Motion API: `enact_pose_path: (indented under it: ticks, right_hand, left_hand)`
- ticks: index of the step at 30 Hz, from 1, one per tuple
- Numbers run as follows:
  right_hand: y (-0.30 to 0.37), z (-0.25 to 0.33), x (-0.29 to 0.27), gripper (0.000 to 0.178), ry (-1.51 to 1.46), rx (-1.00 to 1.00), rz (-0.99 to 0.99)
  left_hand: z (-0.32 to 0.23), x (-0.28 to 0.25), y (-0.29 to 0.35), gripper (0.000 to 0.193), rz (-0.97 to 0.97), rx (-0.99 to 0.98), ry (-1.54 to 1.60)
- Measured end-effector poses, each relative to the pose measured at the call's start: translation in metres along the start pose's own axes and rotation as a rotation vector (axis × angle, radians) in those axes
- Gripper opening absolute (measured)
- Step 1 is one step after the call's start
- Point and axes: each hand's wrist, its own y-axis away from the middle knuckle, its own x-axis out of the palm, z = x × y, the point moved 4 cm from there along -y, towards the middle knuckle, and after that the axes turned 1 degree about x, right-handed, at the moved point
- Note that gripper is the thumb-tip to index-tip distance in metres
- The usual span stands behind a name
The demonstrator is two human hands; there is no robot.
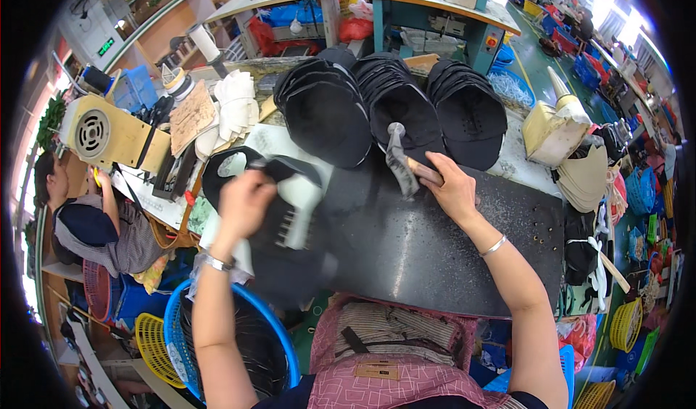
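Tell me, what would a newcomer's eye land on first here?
Probably the three nested stacks of black fabric caps, side by side at upper centre. Next, the grey-headed hammer with a brown handle, held in the fingers of the right hand in front of the middle stack. Then the round blue plastic basket at lower left.

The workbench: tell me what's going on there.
A person's right hand grips a hammer by its wooden handle, over the black board. The left hand, blurred, is at a black cap; its grip is unclear. Three stacks of black caps stand along the board's far side, and a blue basket sits below, to the left.
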Motion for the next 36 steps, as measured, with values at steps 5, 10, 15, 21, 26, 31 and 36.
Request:
enact_pose_path:
  ticks: [5,10,15,21,26,31,36]
  right_hand:
    - [0.014,0.052,-0.012,0.028,0.034,-0.275,0.032]
    - [0.093,0.129,-0.059,0.015,-0.024,-0.287,0.435]
    - [0.138,0.13,-0.058,0.022,-0.178,-0.164,0.597]
    - [0.135,0.111,-0.122,0.023,-0.358,-0.005,0.704]
    - [0.155,0.072,-0.136,0.028,-0.177,0.361,0.536]
    - [0.139,0.063,-0.122,0.027,-0.176,0.489,0.552]
    - [0.088,0.094,-0.16,0.009,-0.534,0.298,0.295]
  left_hand:
    - [0.129,-0.061,0.02,0.016,-0.42,-0.131,-0.558]
    - [0.006,-0.017,0.017,0.015,-0.432,-0.18,0.372]
    - [-0.104,0.072,0.06,0.011,0.334,-0.354,1.125]
    - [-0.11,0.144,0.086,0.01,0.473,-0.078,0.718]
    - [-0.102,0.159,0.087,0.009,0.387,-0.056,0.641]
    - [-0.114,0.153,0.085,0.009,0.357,0.038,0.504]
    - [-0.121,0.149,0.089,0.009,0.241,0.318,0.365]
